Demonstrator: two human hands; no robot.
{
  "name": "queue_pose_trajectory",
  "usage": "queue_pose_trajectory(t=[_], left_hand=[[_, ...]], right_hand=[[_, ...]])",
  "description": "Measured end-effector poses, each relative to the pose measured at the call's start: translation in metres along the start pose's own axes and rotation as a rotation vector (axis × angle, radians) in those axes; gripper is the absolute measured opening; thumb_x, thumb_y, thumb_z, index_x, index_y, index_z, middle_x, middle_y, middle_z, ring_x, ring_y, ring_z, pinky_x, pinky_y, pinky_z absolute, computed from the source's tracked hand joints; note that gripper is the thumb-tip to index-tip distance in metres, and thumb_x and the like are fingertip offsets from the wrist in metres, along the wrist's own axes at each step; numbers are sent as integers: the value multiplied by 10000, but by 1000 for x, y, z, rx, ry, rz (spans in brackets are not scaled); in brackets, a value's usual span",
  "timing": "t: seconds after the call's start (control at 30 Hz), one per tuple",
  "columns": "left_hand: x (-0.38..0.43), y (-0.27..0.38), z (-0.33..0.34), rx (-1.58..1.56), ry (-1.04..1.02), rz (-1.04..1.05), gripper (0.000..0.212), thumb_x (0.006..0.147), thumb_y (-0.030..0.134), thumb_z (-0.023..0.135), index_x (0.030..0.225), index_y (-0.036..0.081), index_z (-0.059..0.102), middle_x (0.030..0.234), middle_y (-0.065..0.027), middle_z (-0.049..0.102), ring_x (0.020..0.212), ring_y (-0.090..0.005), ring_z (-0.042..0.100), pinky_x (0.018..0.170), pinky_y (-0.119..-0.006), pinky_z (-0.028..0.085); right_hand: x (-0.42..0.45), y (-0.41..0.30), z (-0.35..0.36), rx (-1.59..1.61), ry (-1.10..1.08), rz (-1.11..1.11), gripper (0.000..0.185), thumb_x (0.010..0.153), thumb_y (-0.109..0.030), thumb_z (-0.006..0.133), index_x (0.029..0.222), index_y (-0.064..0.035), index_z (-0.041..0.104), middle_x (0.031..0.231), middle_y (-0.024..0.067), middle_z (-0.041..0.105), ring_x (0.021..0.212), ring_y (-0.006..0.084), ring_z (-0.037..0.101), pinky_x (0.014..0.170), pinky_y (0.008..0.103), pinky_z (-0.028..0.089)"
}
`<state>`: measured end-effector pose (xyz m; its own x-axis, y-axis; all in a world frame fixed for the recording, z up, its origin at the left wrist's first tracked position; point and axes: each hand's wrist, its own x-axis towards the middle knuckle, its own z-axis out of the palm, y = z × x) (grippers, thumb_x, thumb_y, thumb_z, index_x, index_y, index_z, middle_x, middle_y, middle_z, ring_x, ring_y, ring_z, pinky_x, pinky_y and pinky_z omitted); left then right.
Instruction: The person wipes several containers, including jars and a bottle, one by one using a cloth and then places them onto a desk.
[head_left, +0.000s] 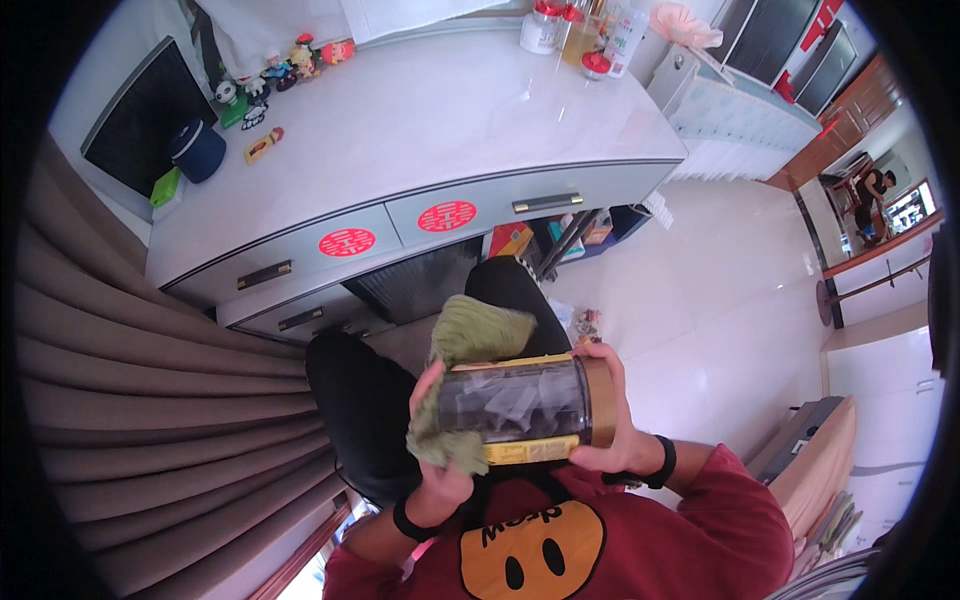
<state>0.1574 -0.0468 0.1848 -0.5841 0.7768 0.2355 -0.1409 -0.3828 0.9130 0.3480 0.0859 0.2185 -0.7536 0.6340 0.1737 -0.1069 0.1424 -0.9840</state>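
A clear plastic jar with a gold-brown lid lies sideways above my lap. Small pale packets show through its wall, and a yellow label with printing runs along it. My right hand grips the jar around its lid. At the other end my left hand presses a green cloth against the jar's base. One part of the cloth drapes up over my knee side, and another hangs below by my wrist. The cloth hides part of my left fingers.
Before me stands a white-topped desk with drawers. On it are small figurines, a dark blue canister, a monitor, and bottles. A brown curtain hangs at left. Far right, a person bends over.
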Motion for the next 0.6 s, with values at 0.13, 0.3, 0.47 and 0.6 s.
queue_pose_trajectory(t=[0.13, 0.3, 0.47, 0.6], left_hand=[[11, 3, 17, -482, 47, -450, 660, 1040, 489, 428, 1509, 29, 360, 1457, -145, 510, 1343, -280, 503, 1145, -429, 389], [20, -13, 0, -849, -249, -878, 632, 1058, 487, 364, 1493, 30, 411, 1495, -132, 493, 1356, -267, 503, 1146, -425, 395], [1, -27, -13, -862, -242, -760, 639, 1037, 459, 461, 1531, 64, 369, 1527, -133, 460, 1371, -288, 491, 1152, -471, 391], [16, -14, 18, -764, 18, -372, 643, 1010, 318, 534, 1551, 111, 255, 1509, -152, 425, 1378, -320, 469, 1154, -507, 383]], right_hand=[[39, -38, -33, -518, -269, -354, 1087, 636, -412, 919, 1487, -77, 333, 1368, 208, 385, 1187, 361, 493, 1014, 421, 420], [75, -81, -51, -588, -624, -548, 897, 624, -406, 927, 1408, -199, 541, 1374, 195, 450, 1179, 402, 530, 939, 456, 502], [106, -107, -59, -541, -644, -516, 1098, 604, -476, 954, 1534, -237, 419, 1556, 192, 300, 1399, 402, 402, 999, 473, 499], [93, -75, -52, 97, -191, 4, 1418, 586, -279, 1005, 1618, -157, 40, 1610, 149, 230, 1435, 291, 369, 1120, 467, 410]])
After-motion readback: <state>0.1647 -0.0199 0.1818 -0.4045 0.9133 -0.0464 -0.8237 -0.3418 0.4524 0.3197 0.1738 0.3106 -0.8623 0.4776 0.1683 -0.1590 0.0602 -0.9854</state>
